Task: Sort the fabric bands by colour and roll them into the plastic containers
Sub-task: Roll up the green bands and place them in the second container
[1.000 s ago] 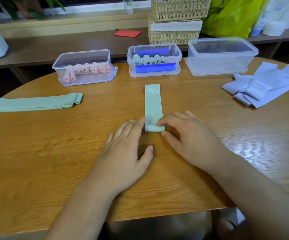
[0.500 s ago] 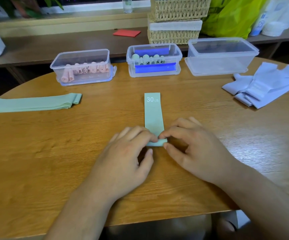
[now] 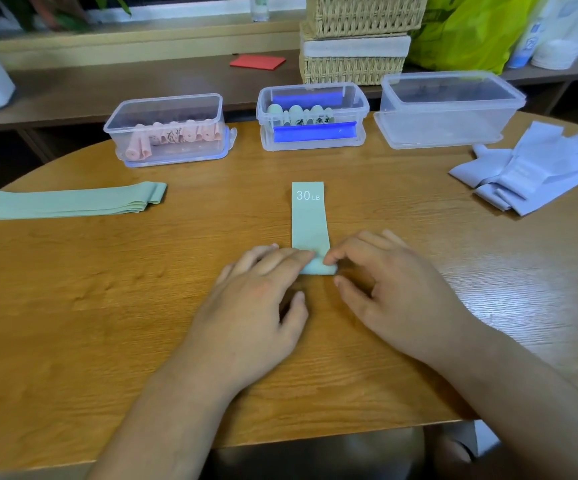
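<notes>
Green band (image 3: 308,220): soft mint, white "30 LB" on far end.
Green stack (image 3: 65,202): same mint.
Purple pile (image 3: 537,171): very pale purple (almost grey-blue).
Left box (image 3: 162,105): see-through, pink rolls (image 3: 173,135) inside.
Middle box (image 3: 263,109): see-through, bright blue strips (image 3: 315,132), mint rolls (image 3: 296,112).
Table (image 3: 107,306): brown, wavy wood lines.
Card (image 3: 258,61): red.
Baskets (image 3: 353,67): straw-coloured weave.
Bag (image 3: 460,29): yellow-green.

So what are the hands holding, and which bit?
The green band, by its near rolled-up end: fingers of the left hand curl over the roll's left side; fingers of the right hand pinch its right side.
</notes>
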The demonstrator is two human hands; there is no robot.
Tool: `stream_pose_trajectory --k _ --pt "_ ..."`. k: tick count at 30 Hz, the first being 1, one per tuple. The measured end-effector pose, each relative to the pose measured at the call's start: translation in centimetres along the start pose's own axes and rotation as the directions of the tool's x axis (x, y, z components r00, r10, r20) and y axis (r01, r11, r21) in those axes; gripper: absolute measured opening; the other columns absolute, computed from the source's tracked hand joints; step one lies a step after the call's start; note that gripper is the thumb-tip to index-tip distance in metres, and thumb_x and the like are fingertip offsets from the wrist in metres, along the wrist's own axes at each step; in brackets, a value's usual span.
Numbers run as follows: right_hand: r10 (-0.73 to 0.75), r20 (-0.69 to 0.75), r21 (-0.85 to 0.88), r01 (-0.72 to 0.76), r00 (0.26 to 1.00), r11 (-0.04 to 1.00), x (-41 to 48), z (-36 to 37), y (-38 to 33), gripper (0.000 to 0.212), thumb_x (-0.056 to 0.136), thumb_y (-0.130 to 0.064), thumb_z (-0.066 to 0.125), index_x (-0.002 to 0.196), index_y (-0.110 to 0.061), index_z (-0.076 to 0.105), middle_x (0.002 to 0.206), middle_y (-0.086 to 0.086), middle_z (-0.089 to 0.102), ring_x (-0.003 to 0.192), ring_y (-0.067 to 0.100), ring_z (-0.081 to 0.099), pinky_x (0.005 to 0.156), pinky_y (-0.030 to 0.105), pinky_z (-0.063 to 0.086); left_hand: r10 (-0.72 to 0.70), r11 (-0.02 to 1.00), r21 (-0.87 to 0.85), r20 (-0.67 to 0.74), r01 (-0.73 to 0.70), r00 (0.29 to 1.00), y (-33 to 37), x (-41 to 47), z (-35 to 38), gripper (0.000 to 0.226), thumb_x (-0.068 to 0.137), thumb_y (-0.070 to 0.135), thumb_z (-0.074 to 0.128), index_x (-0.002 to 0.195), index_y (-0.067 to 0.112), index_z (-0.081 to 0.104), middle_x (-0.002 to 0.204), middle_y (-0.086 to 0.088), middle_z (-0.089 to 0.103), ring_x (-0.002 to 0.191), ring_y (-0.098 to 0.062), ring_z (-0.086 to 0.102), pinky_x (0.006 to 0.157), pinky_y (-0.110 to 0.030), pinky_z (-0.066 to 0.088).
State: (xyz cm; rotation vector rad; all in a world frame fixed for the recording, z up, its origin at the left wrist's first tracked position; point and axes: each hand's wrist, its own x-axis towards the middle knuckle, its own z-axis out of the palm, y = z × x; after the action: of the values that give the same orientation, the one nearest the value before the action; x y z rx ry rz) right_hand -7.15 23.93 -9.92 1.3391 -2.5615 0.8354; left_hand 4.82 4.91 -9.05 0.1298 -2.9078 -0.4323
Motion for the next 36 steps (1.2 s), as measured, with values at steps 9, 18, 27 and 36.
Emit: stream_pose_trajectory --k 9,18,27,36 --pt "0.066 -0.013 0.056 -0.065 0.998 0.996 1.4 0.5 0.5 0.021 0.097 -0.032 0.073 0.116 -0.038 0.064 0.108 -0.023 0.068 0.106 0.007 0.056 0.088 0.038 0.053 -0.035 0.994 -0.108 -0.088 0.025 0.996 -0.1 0.0 0.1 0.063 0.099 0.036 0.057 0.159 0.032 0.035 0.153 0.019 0.043 0.145 0.001 0.032 0.121 -0.026 0.031" --pt "-0.006 0.024 0.094 0.003 1.000 0.996 -0.3 -0.5 -0.2 0.019 0.092 -0.029 0.075 0.108 -0.036 0.067 0.099 -0.022 0.065 0.100 0.006 0.056 0.083 0.024 0.046 0.015 0.983 -0.180 -0.110 -0.035 0.994 -0.1 -0.6 -0.6 0.035 0.096 0.020 0.061 0.128 0.034 0.058 0.122 0.024 0.053 0.118 0.000 0.049 0.096 -0.024 0.046" --pt "0.032 -0.004 0.019 -0.032 0.999 0.999 -0.1 0.0 0.1 0.029 0.100 -0.041 0.063 0.127 -0.033 0.070 0.114 -0.023 0.060 0.104 0.006 0.051 0.090 0.028 0.048 0.000 0.993 -0.114 -0.075 -0.009 0.997 -0.1 -0.2 -0.3 0.041 0.099 0.030 0.056 0.139 0.038 0.055 0.133 0.026 0.052 0.126 0.000 0.045 0.106 -0.031 0.046" --pt "-0.058 -0.067 0.003 0.059 0.996 0.998 -0.2 -0.1 -0.4 0.021 0.097 -0.017 0.068 0.115 -0.027 0.073 0.117 -0.016 0.063 0.105 0.008 0.052 0.092 0.026 0.046 -0.033 0.998 -0.054 -0.044 0.031 0.998 0.0 -0.1 0.0 0.051 0.101 0.038 0.050 0.152 0.039 0.046 0.145 0.023 0.047 0.139 -0.002 0.036 0.115 -0.035 0.038"
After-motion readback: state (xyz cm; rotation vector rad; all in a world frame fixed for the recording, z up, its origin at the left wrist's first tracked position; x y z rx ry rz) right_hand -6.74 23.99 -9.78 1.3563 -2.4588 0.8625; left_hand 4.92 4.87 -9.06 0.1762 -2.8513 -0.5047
